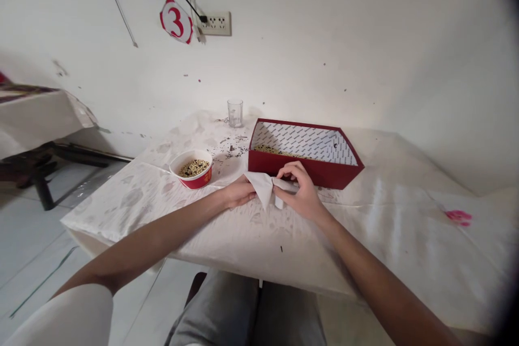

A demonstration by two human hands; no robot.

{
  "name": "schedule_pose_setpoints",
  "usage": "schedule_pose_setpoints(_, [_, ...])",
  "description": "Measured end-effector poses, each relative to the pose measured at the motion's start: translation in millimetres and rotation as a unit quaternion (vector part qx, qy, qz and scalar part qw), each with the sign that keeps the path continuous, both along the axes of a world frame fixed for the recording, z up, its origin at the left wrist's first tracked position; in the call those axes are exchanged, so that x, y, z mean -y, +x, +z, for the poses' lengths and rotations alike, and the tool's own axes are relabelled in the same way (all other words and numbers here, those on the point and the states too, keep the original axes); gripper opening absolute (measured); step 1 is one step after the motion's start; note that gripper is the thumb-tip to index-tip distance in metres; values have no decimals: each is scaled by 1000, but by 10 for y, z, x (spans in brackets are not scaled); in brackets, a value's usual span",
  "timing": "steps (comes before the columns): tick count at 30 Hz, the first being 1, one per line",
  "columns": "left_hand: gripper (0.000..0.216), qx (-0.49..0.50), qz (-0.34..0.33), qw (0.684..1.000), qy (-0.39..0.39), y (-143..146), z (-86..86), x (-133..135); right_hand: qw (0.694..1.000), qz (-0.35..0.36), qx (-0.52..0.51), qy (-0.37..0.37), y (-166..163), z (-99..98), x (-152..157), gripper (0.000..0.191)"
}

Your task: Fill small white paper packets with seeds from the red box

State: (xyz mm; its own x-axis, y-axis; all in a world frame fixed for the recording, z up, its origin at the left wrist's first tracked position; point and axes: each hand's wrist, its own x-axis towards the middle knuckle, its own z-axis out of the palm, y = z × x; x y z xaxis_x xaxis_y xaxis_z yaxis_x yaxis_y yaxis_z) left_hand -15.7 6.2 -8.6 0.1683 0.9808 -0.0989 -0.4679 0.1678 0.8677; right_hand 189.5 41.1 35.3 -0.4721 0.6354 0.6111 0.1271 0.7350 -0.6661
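Observation:
A white paper napkin (260, 187) is stretched between my two hands, just in front of a dark red box (300, 169). My left hand (240, 192) holds its left side, with the fingers partly hidden behind the paper. On the other side, my right hand (299, 190) pinches it between thumb and fingers. Inside the open box is a patterned white lining, with a layer of pale and dark grains (267, 149) at its left end. Left of my hands stands a red and white paper bowl (197, 179) holding similar mixed grains.
A clear glass (235, 113) stands at the back of the table, near the wall. Dark bits (230, 154) lie scattered between bowl and box. A pale cloth (133, 211) covers the table. A wall socket (217, 24) has a black cable plugged in.

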Motion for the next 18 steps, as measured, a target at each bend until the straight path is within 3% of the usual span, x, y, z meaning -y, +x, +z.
schedule_pose_setpoints(6, [39,19,33,999,12,2,31,-22,999,32,-16,36,34,52,35,17])
schedule_pose_setpoints(13, [34,25,25,999,4,21,33,-24,989,-57,-39,132,40,38,44,10])
schedule_pose_setpoints(18, [39,37,14,999,26,48,71,-29,980,-58,-30,190,18,6,88,12])
